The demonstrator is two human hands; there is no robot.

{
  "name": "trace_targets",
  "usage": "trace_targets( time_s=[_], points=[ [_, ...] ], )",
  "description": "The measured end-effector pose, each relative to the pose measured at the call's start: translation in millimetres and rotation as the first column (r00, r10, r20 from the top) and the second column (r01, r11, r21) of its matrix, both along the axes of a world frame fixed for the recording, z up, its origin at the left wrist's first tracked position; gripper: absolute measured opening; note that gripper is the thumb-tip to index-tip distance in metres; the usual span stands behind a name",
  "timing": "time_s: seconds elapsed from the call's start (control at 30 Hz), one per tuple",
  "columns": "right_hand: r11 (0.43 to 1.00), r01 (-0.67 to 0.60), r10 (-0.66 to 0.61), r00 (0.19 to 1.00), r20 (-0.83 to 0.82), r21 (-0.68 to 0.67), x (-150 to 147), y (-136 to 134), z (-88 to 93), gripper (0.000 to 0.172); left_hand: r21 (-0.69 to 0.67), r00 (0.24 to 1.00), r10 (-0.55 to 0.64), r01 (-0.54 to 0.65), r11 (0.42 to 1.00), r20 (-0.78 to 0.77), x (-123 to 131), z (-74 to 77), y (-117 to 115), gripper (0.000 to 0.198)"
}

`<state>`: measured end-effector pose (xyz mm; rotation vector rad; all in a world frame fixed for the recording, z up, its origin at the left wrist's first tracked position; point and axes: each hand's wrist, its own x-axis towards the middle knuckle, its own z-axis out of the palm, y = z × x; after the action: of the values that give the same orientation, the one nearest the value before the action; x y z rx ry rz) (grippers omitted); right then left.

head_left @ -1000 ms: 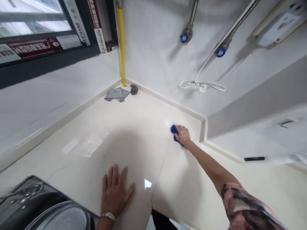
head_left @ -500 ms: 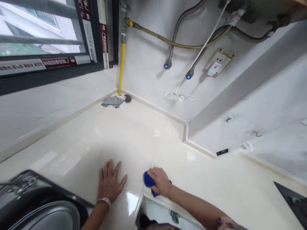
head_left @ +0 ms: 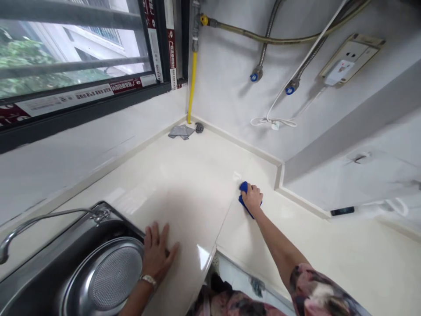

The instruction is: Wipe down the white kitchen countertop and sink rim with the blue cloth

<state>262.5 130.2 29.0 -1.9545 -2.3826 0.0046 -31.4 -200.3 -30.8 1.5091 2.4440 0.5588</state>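
My right hand (head_left: 252, 198) is closed over a blue cloth (head_left: 244, 187), pressing it on the cream countertop (head_left: 184, 175) just right of a seam. Parts of the cloth stick out past my fingers; the rest is hidden under the palm. My left hand (head_left: 158, 252) rests on the counter beside the sink's edge, fingers spread and holding nothing. A bracelet circles that wrist.
At lower left is a steel sink (head_left: 49, 259) with a colander (head_left: 113, 276) and a curved faucet (head_left: 42, 218). A grey cloth (head_left: 181, 131) and a scouring pad (head_left: 199, 127) lie by the yellow pipe (head_left: 192, 87). A white cable (head_left: 279, 121) hangs near the socket (head_left: 351, 59).
My right hand has slid the blue cloth forward and right along the counter, away from the front edge. My left hand stays on the counter. The view has shifted left, showing more of the sink.
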Motion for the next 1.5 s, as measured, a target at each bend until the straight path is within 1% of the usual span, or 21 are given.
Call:
trace_targets(
  time_s=[0.07,0.1,0.2,0.27,0.33,0.4,0.43,0.47,0.5,0.53,0.7,0.77,0.8,0.87,0.93,1.03,1.13,1.3,1.37,1.43,1.5],
  points=[
    [1.000,-0.017,0.017,1.000,0.006,0.006,-17.2,-22.6,-5.6,0.050,0.033,0.999,0.029,-0.030,0.999,0.036,6.2,-2.2,6.5,0.078],
    [0.998,-0.066,0.066,0.998,0.004,0.005,-27.1,-40.1,-9.2,0.050,0.049,0.998,0.039,-0.042,0.998,0.047,8.3,-2.6,9.4,0.079],
    [0.955,-0.297,0.296,0.954,-0.038,-0.020,-59.1,-104.1,-19.1,0.056,0.072,0.996,0.045,-0.051,0.996,0.078,10.5,-2.2,13.6,0.079],
    [0.896,-0.441,0.436,0.895,-0.091,-0.050,-77.4,-146.0,-23.2,0.060,0.077,0.995,0.039,-0.046,0.996,0.088,10.0,-1.8,14.0,0.078],
    [0.811,-0.581,0.567,0.810,-0.149,-0.074,-88.0,-179.1,-25.6,0.063,0.084,0.995,0.044,-0.051,0.995,0.087,9.4,-1.2,14.5,0.077],
    [0.703,-0.707,0.685,0.702,-0.195,-0.077,-86.5,-199.4,-26.5,0.066,0.079,0.994,0.063,-0.070,0.994,0.092,9.3,0.5,15.6,0.075],
    [0.660,-0.748,0.722,0.659,-0.210,-0.077,-80.0,-204.8,-26.2,0.066,0.074,0.993,0.073,-0.080,0.994,0.098,9.4,2.2,16.2,0.073],
    [0.638,-0.766,0.738,0.638,-0.220,-0.081,-69.3,-207.6,-25.6,0.066,0.069,0.991,0.080,-0.087,0.994,0.105,9.4,4.4,16.7,0.071],
    [0.642,-0.762,0.732,0.643,-0.226,-0.089,-54.5,-208.6,-24.5,0.066,0.066,0.990,0.085,-0.092,0.994,0.110,9.3,7.2,17.1,0.069],
    [0.665,-0.740,0.708,0.668,-0.230,-0.100,-35.7,-208.7,-23.2,0.066,0.066,0.990,0.088,-0.096,0.993,0.112,9.2,10.4,17.5,0.067],
    [0.849,-0.500,0.467,0.862,-0.197,-0.173,80.7,-213.0,-17.6,0.067,0.116,0.981,0.159,-0.172,0.978,0.114,8.1,22.7,27.3,0.063],
    [0.879,-0.441,0.408,0.893,-0.190,-0.182,109.3,-215.2,-17.0,0.068,0.136,0.965,0.226,-0.243,0.960,0.132,8.6,22.7,37.3,0.064],
    [0.882,-0.438,0.403,0.892,-0.204,-0.175,114.5,-215.2,-17.7,0.068,0.140,0.953,0.267,-0.287,0.948,0.145,9.4,21.8,42.9,0.064],
    [0.871,-0.470,0.430,0.869,-0.245,-0.140,106.5,-212.7,-22.0,0.066,0.144,0.925,0.343,-0.366,0.919,0.165,11.9,19.1,53.1,0.062],
    [0.854,-0.513,0.475,0.839,-0.264,-0.094,80.0,-207.9,-29.2,0.059,0.152,0.905,0.391,-0.416,0.897,0.167,15.4,16.8,59.8,0.060],
    [0.832,-0.551,0.524,0.819,-0.234,-0.063,31.0,-195.7,-38.1,0.051,0.165,0.895,0.421,-0.442,0.882,0.144,20.7,14.9,62.9,0.058],
    [0.833,-0.545,0.525,0.833,-0.176,-0.093,-1.3,-168.0,-37.0,0.050,0.174,0.894,0.435,-0.448,0.877,0.110,24.3,14.0,62.7,0.058],
    [0.894,-0.428,0.422,0.904,-0.069,-0.137,-12.6,-85.3,-23.7,0.047,0.188,0.880,0.468,-0.474,0.860,0.079,26.5,12.7,65.2,0.057],
    [0.910,-0.396,0.393,0.918,-0.049,-0.122,-14.3,-61.3,-19.3,0.044,0.186,0.873,0.482,-0.487,0.853,0.075,26.9,12.6,66.0,0.056],
    [0.908,-0.400,0.399,0.916,-0.038,-0.121,-18.4,-56.2,-17.3,0.044,0.180,0.868,0.491,-0.496,0.849,0.076,26.9,12.5,66.2,0.055],
    [0.878,-0.457,0.455,0.889,-0.045,-0.143,-25.5,-71.3,-18.2,0.045,0.175,0.865,0.495,-0.501,0.848,0.076,26.5,12.1,66.0,0.055]
  ],
)
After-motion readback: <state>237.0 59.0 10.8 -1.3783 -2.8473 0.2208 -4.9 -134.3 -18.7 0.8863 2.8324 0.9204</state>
